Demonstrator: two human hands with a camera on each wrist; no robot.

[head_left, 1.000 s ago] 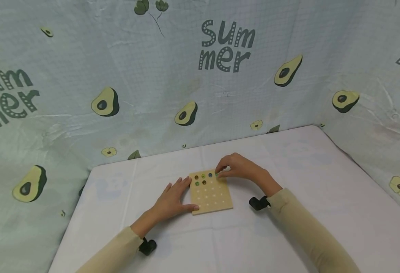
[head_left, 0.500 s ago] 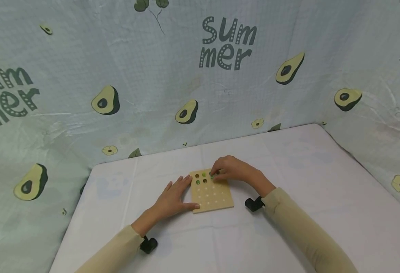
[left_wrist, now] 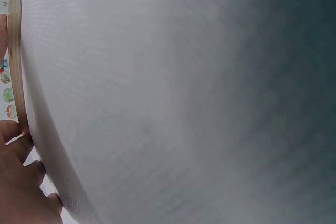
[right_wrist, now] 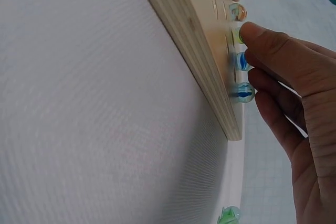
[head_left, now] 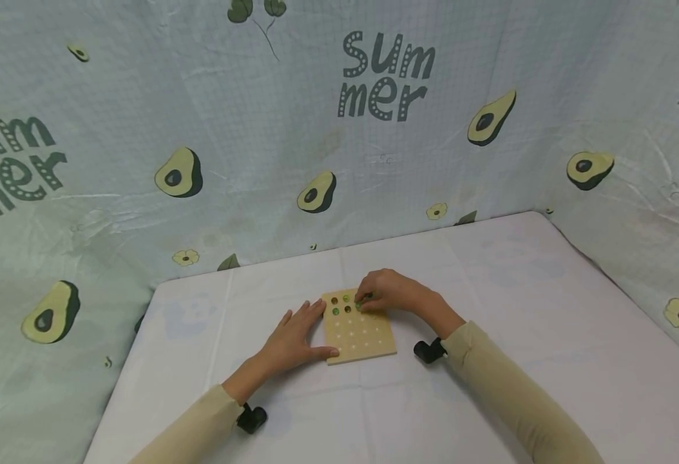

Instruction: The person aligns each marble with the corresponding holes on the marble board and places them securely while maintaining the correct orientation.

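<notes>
My right hand (head_left: 394, 291) pinches a green marble (head_left: 359, 306) between thumb and fingers at the far part of a square wooden board (head_left: 368, 353). In the right wrist view the thumb touches this yellow-green marble, and blue marbles sit close to the fingers, one of them a blue-streaked marble (right_wrist: 244, 93). Several other marbles lie in holes at the far left, including a brown marble (head_left: 334, 301). My left hand (head_left: 293, 345) rests along the left edge, fingertips at the far corner and thumb on the near corner. Its fingers are fairly straight and spread.
The board lies on a table with a white cloth (head_left: 478, 399). Its nearer holes show as pale spots. Behind and right hangs a printed curtain (head_left: 247, 129) with avocados and lettering. A small black camera (head_left: 429, 351) sits on the right wrist, another black camera (head_left: 251, 419) on the left.
My right hand has moved left and slightly nearer, from the far right corner of the board to the third place in its second row. The left hand has stayed on the board's edge.
</notes>
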